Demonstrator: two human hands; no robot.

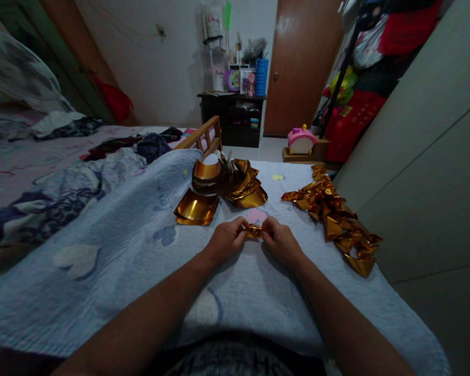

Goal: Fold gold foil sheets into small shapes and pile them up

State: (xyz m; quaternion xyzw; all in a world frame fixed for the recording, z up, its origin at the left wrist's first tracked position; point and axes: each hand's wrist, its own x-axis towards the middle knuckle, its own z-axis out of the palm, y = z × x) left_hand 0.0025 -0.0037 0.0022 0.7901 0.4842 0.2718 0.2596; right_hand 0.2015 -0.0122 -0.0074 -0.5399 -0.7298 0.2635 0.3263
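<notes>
Between my two hands, low over the blue blanket point(141, 271), is a small folded piece of gold foil paper point(254, 231). My left hand point(227, 240) pinches its left end, and my right hand point(280, 239) pinches the right end. Just beyond them lies a loose, fanned stack of gold foil sheets point(198, 206), some curled upward. To the right, a heap of folded gold foil pieces point(332, 209) spreads along the blanket toward its right edge. The fingertips cover both ends of the held piece.
A wooden rail point(209, 133) stands behind the foil stack. On the left, a bed point(31, 167) carries rumpled clothes and bedding. A pale cabinet point(431, 172) borders the right side. Farther back are a pink toy point(301, 141), a dark shelf point(241, 138) and a brown door point(301, 68).
</notes>
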